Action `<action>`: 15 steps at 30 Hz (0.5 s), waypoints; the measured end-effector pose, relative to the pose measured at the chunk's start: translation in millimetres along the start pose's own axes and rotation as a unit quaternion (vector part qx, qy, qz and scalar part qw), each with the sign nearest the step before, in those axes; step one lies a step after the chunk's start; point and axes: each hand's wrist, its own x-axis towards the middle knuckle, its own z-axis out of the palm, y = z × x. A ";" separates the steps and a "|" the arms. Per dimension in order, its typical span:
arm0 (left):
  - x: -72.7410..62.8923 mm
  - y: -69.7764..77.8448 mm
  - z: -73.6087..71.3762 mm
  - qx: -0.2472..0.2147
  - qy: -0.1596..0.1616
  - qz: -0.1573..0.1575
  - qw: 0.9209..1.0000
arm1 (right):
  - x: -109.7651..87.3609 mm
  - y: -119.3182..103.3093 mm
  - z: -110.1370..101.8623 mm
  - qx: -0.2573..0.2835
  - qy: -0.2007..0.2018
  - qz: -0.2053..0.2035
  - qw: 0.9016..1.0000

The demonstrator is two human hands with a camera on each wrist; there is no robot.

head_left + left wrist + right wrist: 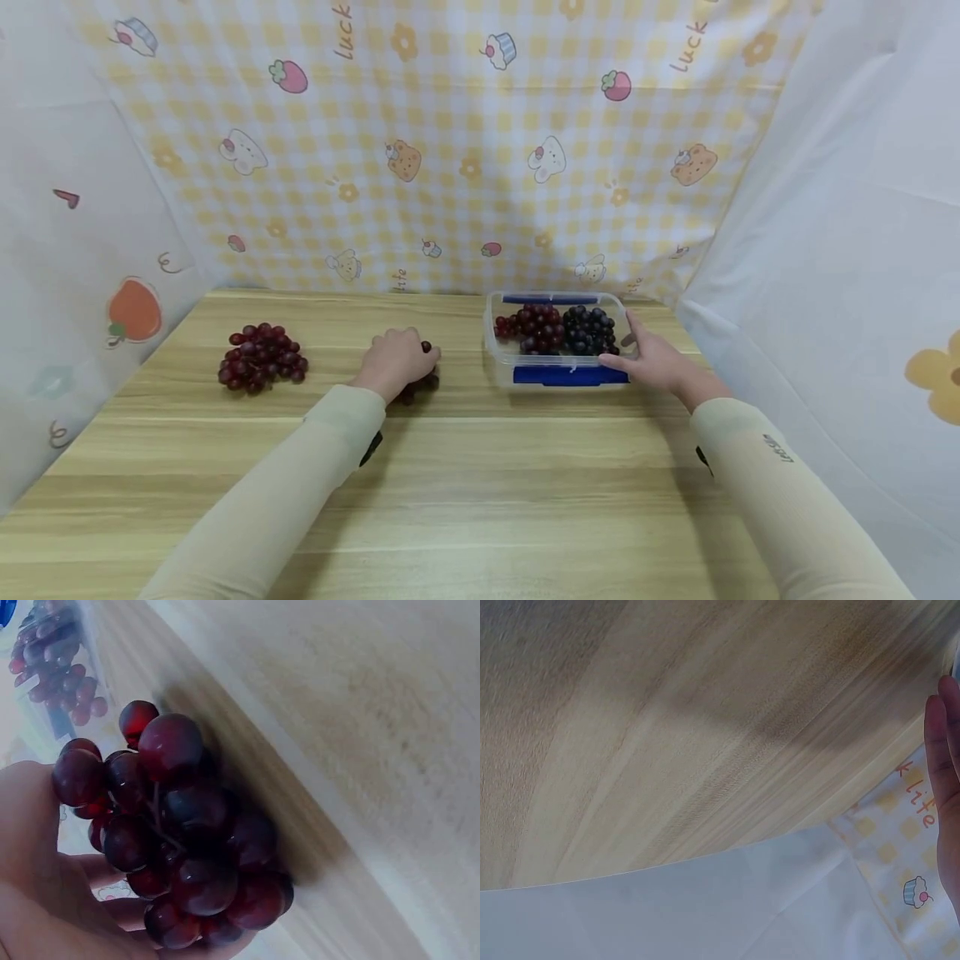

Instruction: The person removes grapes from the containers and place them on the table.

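Observation:
My left hand [399, 364] holds a small bunch of dark red grapes [199, 832] low over the wooden table. In the left wrist view its fingers come round behind the bunch, and in the head view the hand covers much of it. Over at the right, my right hand [654, 360] rests against the right side of a clear plastic container [501, 367] with blue latches. Its thumb lies at the front right corner, with the other fingers stretched along the side. Inside the container are red grapes [538, 325] and a bunch of black grapes [588, 330].
Another bunch of red grapes [262, 358] lies on the left of the table [480, 500]. Behind the table hangs a yellow checked cloth [450, 192], with white cloth walls on both sides. The container stands near the table's back edge.

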 end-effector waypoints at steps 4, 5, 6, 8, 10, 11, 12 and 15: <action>2.9 -0.1 3.9 -0.007 0.008 -0.015 1.000 | 0.8 0.7 0.3 -0.001 0.004 -0.004 1.000; 4.2 -0.3 5.0 -0.008 0.011 -0.020 1.000 | 1.1 0.8 0.5 -0.001 0.005 -0.006 1.000; 5.2 -0.3 6.0 -0.011 0.015 -0.026 0.999 | 1.1 0.8 0.5 -0.002 0.006 -0.007 1.000; 7.1 -0.1 6.6 -0.014 0.019 -0.037 0.999 | 1.4 0.8 0.7 -0.003 0.007 -0.008 1.000; 8.9 -0.1 6.5 -0.014 0.018 -0.046 0.999 | 1.0 0.6 0.6 -0.004 0.007 -0.007 1.000; 9.7 0.1 5.9 -0.012 0.015 -0.048 0.999 | 0.9 0.3 0.5 -0.004 0.007 -0.006 1.000; 9.8 0.6 5.0 -0.011 0.012 -0.050 0.999 | 0.7 -0.1 0.3 -0.004 0.008 -0.006 1.000; 10.8 3.5 2.6 0.001 -0.003 -0.053 0.999 | 0.2 -0.9 0.7 0.000 0.008 -0.006 1.000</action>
